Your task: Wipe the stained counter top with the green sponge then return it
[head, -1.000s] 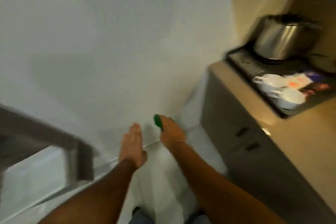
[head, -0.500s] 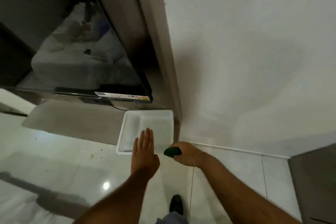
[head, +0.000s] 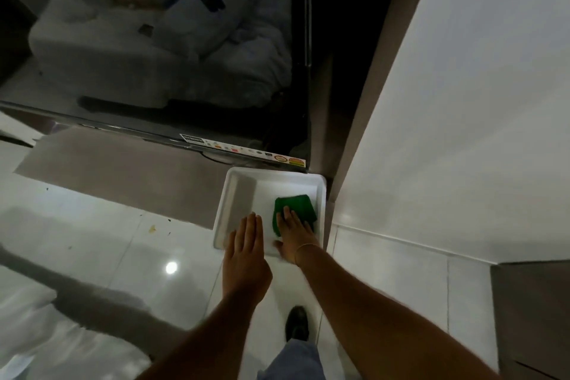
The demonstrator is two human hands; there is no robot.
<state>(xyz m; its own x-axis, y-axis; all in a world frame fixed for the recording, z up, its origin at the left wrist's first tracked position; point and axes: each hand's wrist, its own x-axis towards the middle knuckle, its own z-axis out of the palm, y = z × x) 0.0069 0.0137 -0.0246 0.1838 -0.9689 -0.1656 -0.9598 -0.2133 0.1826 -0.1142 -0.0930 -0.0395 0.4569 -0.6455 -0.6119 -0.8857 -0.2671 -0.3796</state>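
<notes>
The green sponge [head: 296, 210] lies flat in the right half of the white tray [head: 234, 194], and my right hand [head: 297, 233] rests on its near edge, fingers [head: 288, 213] spread flat over it, not curled around it. My left hand [head: 246, 253] hovers open and empty over the tray's near rim. I judge this the return step, nearly done. Next I only need to lift the right hand clear without dragging the sponge along.
</notes>
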